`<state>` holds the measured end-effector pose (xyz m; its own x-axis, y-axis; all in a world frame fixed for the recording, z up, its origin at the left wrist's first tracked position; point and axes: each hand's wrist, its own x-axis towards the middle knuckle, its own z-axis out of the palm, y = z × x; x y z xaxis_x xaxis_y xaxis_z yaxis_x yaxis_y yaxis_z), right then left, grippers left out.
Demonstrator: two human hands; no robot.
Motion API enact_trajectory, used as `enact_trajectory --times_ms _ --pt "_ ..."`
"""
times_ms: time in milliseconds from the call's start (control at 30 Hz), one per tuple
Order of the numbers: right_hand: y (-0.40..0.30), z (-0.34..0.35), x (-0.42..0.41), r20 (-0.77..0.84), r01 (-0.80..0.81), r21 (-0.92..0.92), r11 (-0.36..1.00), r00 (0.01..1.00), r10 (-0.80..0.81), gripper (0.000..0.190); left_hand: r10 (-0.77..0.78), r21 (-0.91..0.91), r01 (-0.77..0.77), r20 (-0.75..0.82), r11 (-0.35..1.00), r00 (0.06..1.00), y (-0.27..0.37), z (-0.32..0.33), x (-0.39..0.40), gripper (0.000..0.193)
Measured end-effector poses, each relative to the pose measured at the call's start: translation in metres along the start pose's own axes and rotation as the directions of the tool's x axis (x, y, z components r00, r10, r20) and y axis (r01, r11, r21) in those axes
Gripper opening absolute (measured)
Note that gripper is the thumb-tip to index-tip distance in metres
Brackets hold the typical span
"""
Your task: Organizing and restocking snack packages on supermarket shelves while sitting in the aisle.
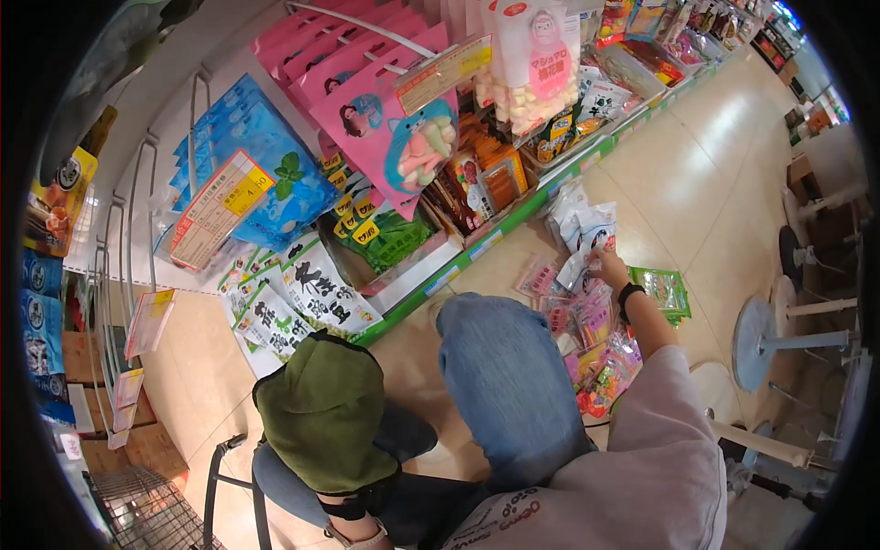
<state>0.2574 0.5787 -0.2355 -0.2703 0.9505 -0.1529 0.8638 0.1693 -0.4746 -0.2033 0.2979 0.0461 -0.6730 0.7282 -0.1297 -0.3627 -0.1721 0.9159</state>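
My right hand [606, 267] reaches down to the floor and grips a white snack packet [577, 268] by its edge. More white packets [572, 218] lie just beyond my fingers. Below it spreads a heap of small pink and colourful candy packets [592, 330]. Flat green packets [661, 292] lie to the right of my wrist. An olive-green cloth cover [320, 412] with black trim encloses my left hand, resting over my left leg. Its fingers are hidden, so their pose cannot be told.
A low shelf with a green front edge [440, 283] runs diagonally ahead. Pink marshmallow bags [385, 110], blue bags [268, 165] and white bean snack bags [302, 295] fill it. Price tags [220, 210] hang on hooks. Round-based stands [751, 335] stand right; a wire basket [148, 505] sits lower left.
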Motion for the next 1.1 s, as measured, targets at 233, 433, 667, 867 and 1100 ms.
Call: enact_trajectory --times_ms 233,433,667,867,1100 --pt "-0.009 0.015 -0.004 -0.175 -0.233 -0.135 0.963 0.962 0.209 0.035 -0.004 -0.019 0.005 0.011 1.0 1.0 0.002 -0.008 -0.006 0.044" --pt "-0.032 -0.036 -0.011 -0.108 0.087 -0.285 0.955 0.987 -0.122 0.022 0.03 -0.055 -0.028 0.039 0.998 0.999 0.007 -0.006 -0.008 0.044" --pt "-0.151 -0.166 -0.027 -0.28 0.297 0.327 0.897 0.937 -0.209 0.014 0.082 -0.14 -0.068 0.094 0.988 0.992 0.015 0.001 -0.01 0.045" --pt "-0.332 -0.234 -0.08 -0.655 0.659 0.511 0.552 0.714 -0.246 0.02 0.078 -0.274 -0.033 0.154 0.961 0.985 0.011 0.022 -0.019 0.046" --pt "-0.464 -0.18 -0.154 -0.283 0.485 0.811 0.328 0.815 -0.505 0.028 0.029 -0.424 0.085 0.256 0.901 0.966 0.017 0.031 -0.041 0.047"
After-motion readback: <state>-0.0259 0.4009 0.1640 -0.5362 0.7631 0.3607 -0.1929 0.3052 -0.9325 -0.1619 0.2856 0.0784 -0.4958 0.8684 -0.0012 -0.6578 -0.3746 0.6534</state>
